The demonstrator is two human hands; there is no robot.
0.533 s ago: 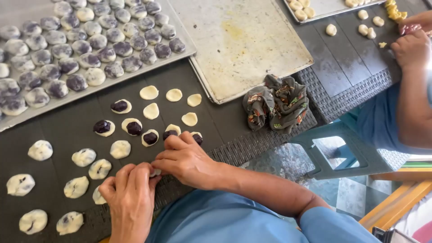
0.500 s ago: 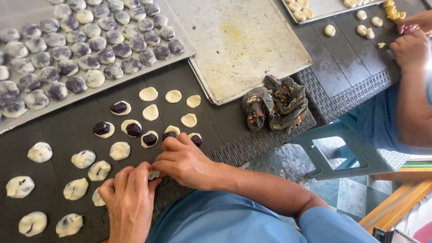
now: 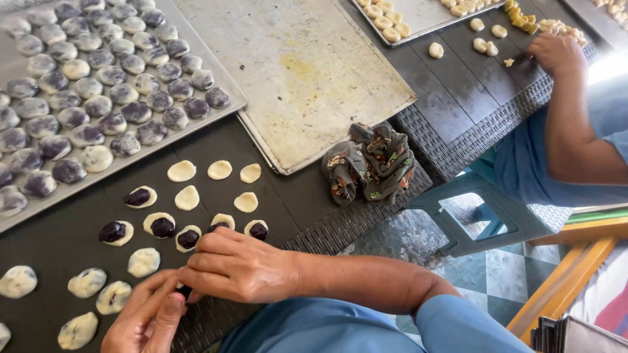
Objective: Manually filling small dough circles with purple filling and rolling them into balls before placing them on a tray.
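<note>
Working at the near edge of a dark table (image 3: 59, 242), I see my two hands meet over one small piece of dough (image 3: 185, 290). No packages, labels or signs show; the only patterned thing is a crumpled dark cloth (image 3: 369, 163) with a flowered print, lying at the table's edge just below the corner of a bare, stained tray (image 3: 301, 72). My right hand (image 3: 239, 267) comes in from the right, knuckles up, fingers curled and pinched together on the piece. My left hand (image 3: 147, 317) rises from the bottom edge, fingers bent toward the same spot, fingertips touching it. The piece sits between the two sets of fingertips, mostly hidden, with only a dark bit showing.

Just beyond my right hand lie pale dough rounds (image 3: 186, 197), some plain, some topped with dark filling (image 3: 162, 227). Left of my hands lie closed, speckled balls (image 3: 87, 282) on the table. A tray (image 3: 229, 111) at upper left holds rows of greyish-purple filled balls (image 3: 111, 98). At upper right another person's hand (image 3: 556, 53) rests on the table near small pale pieces (image 3: 484, 46), beside a third tray (image 3: 425, 16) with more. A teal stool (image 3: 484, 209) stands below on a tiled floor.
</note>
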